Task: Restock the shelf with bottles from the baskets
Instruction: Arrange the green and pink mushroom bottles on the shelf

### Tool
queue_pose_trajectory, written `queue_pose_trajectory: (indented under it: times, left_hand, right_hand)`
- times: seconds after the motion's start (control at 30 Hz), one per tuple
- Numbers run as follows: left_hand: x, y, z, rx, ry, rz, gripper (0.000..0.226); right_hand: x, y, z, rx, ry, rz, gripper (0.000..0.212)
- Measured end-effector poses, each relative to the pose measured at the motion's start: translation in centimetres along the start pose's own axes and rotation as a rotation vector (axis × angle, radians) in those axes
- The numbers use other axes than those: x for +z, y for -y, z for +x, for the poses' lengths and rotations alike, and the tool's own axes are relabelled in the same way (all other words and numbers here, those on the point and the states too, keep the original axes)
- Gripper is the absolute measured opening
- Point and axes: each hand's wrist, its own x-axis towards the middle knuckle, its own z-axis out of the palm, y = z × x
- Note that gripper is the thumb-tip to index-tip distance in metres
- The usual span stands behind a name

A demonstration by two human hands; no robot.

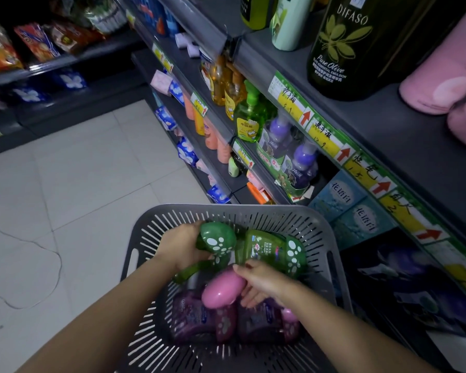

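A grey slotted basket [143, 232] sits low in front of me beside the shelf. Inside it my left hand [182, 246] grips a green bottle [217, 242] with white paw prints on its cap. My right hand [264, 282] is closed around a bottle with a pink cap [222, 288]. A second green bottle [267, 249] lies at the far side of the basket. Two purple bottles [191, 319] lie at the bottom. The shelf [404, 130] rises to my right.
The shelf tiers carry green and purple pump bottles [249, 122], yellow and orange bottles, a dark olive bottle [342, 47], pink containers [441, 76] and blue boxes [339, 195]. Price labels run along the edges. Pale floor tiles [78, 184] lie to the left, with another shelf beyond.
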Motion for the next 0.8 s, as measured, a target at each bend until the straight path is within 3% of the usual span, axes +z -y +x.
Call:
queue_pose_trajectory:
  times: [0.1,0.2,0.27,0.33,0.43,0.57,0.8]
  left_hand:
    - [0.1,0.3,-0.7,-0.053,-0.006,-0.064,0.062]
    - [0.0,1.1,-1.4,-0.132,-0.036,-0.187,0.057]
    - [-0.1,1.7,-2.0,-0.177,-0.077,-0.312,0.058]
    - [-0.2,2.1,-2.7,-0.208,-0.130,-0.478,0.061]
    - [-0.8,2.2,-4.1,-0.245,-0.193,-0.713,0.068]
    - [-1.5,2.1,-5.7,-0.254,-0.268,-0.895,0.067]
    - [-4.3,1.6,-7.8,-0.099,-0.301,-1.008,0.079]
  right_hand:
    - [1.0,-0.1,0.2,-0.143,0.004,-0.173,0.074]
    - [2.1,-0.1,0.6,-0.228,-0.016,-0.666,0.103]
    - [3.0,0.1,1.2,-0.287,-0.165,-1.040,0.095]
    - [3.5,0.3,1.9,-0.365,-0.304,-1.195,0.076]
    - [3.2,0.3,2.6,-0.416,-0.307,-1.041,0.058]
    - [1.1,1.1,0.9,-0.476,-0.233,-0.902,0.059]
    - [-1.5,4.9,-5.5,-0.560,-0.287,-0.569,0.052]
